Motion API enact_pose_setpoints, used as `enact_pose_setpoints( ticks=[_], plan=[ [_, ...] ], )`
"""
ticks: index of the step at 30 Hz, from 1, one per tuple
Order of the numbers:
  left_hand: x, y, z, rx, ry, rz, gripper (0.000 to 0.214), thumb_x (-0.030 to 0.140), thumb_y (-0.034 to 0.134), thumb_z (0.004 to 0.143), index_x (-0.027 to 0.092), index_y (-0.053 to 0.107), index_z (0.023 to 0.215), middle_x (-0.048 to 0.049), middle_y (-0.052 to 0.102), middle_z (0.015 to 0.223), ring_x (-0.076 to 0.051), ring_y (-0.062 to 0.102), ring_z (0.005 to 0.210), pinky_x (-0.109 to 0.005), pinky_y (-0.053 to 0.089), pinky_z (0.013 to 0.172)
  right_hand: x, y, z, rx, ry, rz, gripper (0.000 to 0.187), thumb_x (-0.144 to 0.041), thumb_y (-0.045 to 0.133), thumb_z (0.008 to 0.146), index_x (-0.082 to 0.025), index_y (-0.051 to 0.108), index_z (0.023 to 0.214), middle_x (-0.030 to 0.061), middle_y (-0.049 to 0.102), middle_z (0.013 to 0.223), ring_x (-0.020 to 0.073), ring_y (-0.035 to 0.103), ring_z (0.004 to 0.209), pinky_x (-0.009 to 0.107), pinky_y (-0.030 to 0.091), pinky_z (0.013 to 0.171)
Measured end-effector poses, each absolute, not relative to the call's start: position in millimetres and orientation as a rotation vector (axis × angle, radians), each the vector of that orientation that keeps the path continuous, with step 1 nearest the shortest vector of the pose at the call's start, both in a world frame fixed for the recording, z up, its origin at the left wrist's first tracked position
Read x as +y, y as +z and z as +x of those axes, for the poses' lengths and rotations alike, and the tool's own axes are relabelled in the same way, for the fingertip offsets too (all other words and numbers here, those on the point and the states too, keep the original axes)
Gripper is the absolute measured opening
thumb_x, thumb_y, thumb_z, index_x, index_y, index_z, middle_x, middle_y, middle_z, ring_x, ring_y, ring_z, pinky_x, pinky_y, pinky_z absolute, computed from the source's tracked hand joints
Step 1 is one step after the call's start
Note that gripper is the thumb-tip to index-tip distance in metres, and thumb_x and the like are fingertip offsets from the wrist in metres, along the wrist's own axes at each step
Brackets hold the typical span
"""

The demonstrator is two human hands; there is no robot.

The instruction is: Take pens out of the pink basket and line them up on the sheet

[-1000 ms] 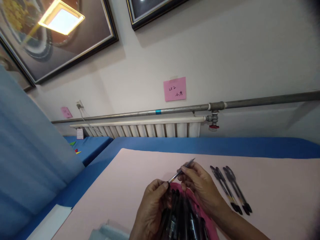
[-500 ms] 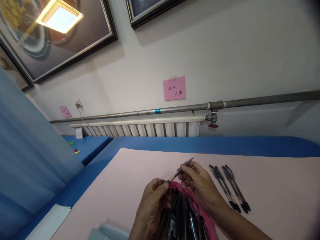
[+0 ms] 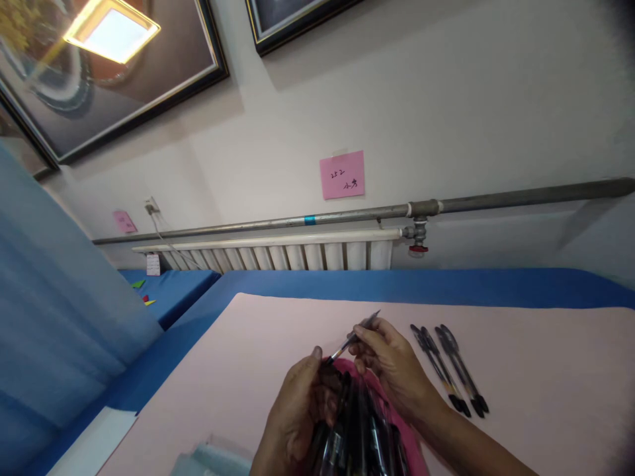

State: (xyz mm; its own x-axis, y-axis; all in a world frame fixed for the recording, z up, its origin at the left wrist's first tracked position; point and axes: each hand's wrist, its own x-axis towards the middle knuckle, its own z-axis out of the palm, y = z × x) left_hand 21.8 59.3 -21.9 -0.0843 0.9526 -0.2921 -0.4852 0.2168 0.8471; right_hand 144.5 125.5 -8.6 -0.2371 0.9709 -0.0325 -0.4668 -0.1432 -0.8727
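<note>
Thin pen (image 3: pixel 353 335) is a skinny dark stick with a lighter bit near its low end. It hangs in the air just over the pink mat (image 3: pixel 546 370), between our two hands. It slants, with its top end toward two o'clock and its low end toward eight o'clock.

Our right hand (image 3: pixel 391 370) pinches it near the top, thumb and first finger pressed together on it. The other fingers curl in loosely. Our left hand (image 3: pixel 297 413) is wrapped around a bunch of pens (image 3: pixel 360 433), with the fingers closed around them. Its thumb sits just beside the low end of the thin pen, but we cannot tell if it touches. The bunch sits in a bright pink holder (image 3: pixel 384 400), at six o'clock from the thin pen.

We think the thin pen is very light and stiff. It looks so skinny and smooth that it could slip out or roll away, and it might bend if we squeeze hard. The best place to hold it is around the middle, with a soft pinch, away from the pointy tip.

At three o'clock from our right hand, a few black pens (image 3: pixel 449 367) lie side by side on the mat, close together. At twelve o'clock, past the mat, we see a blue cloth (image 3: pixel 397 284). Past that a white radiator (image 3: pixel 278 254) stands by the wall, with a pink note (image 3: pixel 342 174) stuck above it.
</note>
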Motion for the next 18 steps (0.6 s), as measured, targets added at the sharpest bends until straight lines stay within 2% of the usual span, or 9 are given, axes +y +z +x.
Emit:
enact_pose_setpoints(
  ticks=[2, 5, 10, 15, 18],
  plan=[
    [58.6, -21.0, 22.7, 1.052, 1.265, 0.547, 0.039, 0.05, 0.057, 0.073, 0.012, 0.055, 0.067, 0.002, 0.049, 0.045, -0.006, 0.039, 0.034, -0.019, 0.023, 0.035, 124.7, -7.8, 144.8, -0.972, 1.625, -0.773, 0.023, -0.03, 0.069, 0.066, -0.017, 0.051, 0.072, -0.0023, 0.057, 0.061, 0.0107, 0.056, 0.052, 0.017, 0.041, 0.037],
    [58.9, -23.2, 23.5, 0.995, 1.328, 0.604, 0.032, 0.043, 0.064, 0.069, 0.013, 0.053, 0.064, 0.0038, 0.048, 0.044, -0.005, 0.036, 0.034, -0.018, 0.022, 0.035, 124.4, -8.3, 144.8, -0.985, 1.636, -0.781, 0.022, -0.03, 0.068, 0.068, -0.018, 0.05, 0.071, -0.0028, 0.057, 0.058, 0.0095, 0.054, 0.049, 0.016, 0.04, 0.036],
    [62.2, -27.7, 20.9, 1.093, 1.382, 0.708, 0.037, 0.043, 0.072, 0.062, 0.016, 0.047, 0.06, 0.005, 0.048, 0.042, -0.005, 0.037, 0.033, -0.018, 0.022, 0.036, 126.0, -10.3, 144.5, -0.918, 1.656, -0.789, 0.022, -0.028, 0.069, 0.066, -0.018, 0.049, 0.07, -0.0034, 0.056, 0.058, 0.0099, 0.055, 0.05, 0.016, 0.038, 0.035],
    [59.4, -22.3, 20.0, 1.073, 1.303, 0.642, 0.042, 0.053, 0.06, 0.07, 0.012, 0.055, 0.068, 0.0003, 0.055, 0.051, -0.006, 0.042, 0.036, -0.018, 0.026, 0.036, 124.0, -8.9, 144.8, -1.015, 1.644, -0.758, 0.021, -0.031, 0.066, 0.07, -0.018, 0.05, 0.073, -0.0043, 0.056, 0.054, 0.0078, 0.051, 0.043, 0.017, 0.039, 0.038],
    [57.6, -22.1, 21.1, 0.988, 1.272, 0.667, 0.034, 0.045, 0.063, 0.071, 0.013, 0.054, 0.066, 0.0033, 0.05, 0.047, -0.005, 0.038, 0.035, -0.017, 0.023, 0.034, 121.2, -7.4, 144.4, -1.027, 1.656, -0.771, 0.021, -0.032, 0.065, 0.071, -0.018, 0.049, 0.074, -0.0045, 0.057, 0.054, 0.0072, 0.05, 0.042, 0.017, 0.039, 0.038]
  ],
)
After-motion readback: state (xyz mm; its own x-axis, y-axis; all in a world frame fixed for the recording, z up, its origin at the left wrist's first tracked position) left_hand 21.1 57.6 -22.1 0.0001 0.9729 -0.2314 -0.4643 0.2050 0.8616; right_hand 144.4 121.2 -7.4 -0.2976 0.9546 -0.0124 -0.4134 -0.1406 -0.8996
